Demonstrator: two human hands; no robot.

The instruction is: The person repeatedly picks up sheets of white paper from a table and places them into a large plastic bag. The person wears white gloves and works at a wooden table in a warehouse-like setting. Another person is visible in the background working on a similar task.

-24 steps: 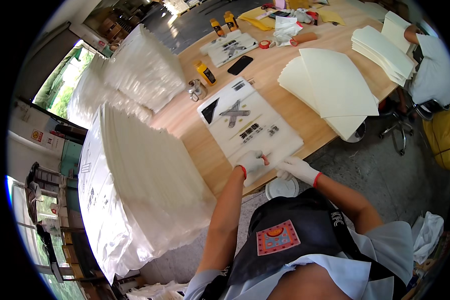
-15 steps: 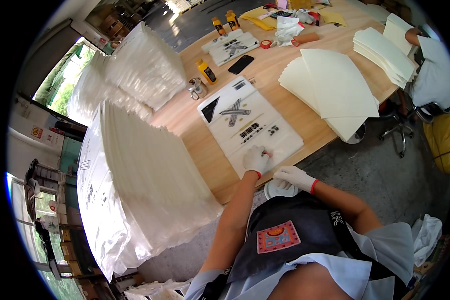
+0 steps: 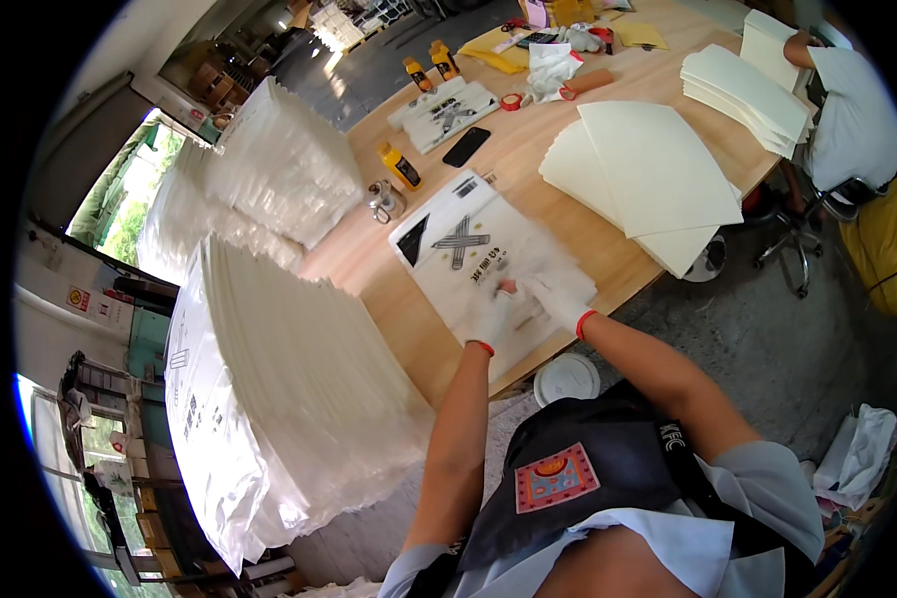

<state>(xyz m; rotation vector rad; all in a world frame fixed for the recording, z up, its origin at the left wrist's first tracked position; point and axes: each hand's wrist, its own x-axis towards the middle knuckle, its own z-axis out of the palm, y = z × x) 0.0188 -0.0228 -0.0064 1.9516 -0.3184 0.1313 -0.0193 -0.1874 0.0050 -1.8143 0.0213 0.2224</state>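
**Hands on the printed bag at the bench edge**

Both hands wear white gloves with red cuffs and rest on one printed plastic bag [image 3: 473, 261]. Left hand [image 3: 490, 317] lies palm-down and flat on the bag's near half, fingers spread, gripping nothing. Right hand [image 3: 558, 299] lies just beside it, also pressed on the bag surface; whether its fingers pinch the film cannot be told at this size. The two hands nearly touch at the fingertips.

Position of the bag: it lies flat on the wooden bench [image 3: 528, 149], close to the bench's near edge, its dark cross-shaped print on the half farther from the hands.

All other items, taken relative to the bag:
- Fan of cream paper sheets [image 3: 658, 169]: to the right, on the bench, partly overhanging its edge.
- Yellow bottle [image 3: 401, 165] and small metal tool [image 3: 381, 199]: just beyond the far left corner.
- Black phone [image 3: 464, 147]: beyond the far edge.
- Tall stack of white bags [image 3: 299, 379]: to the left, beside the bench.
- White bucket [image 3: 566, 379]: below, on the floor.
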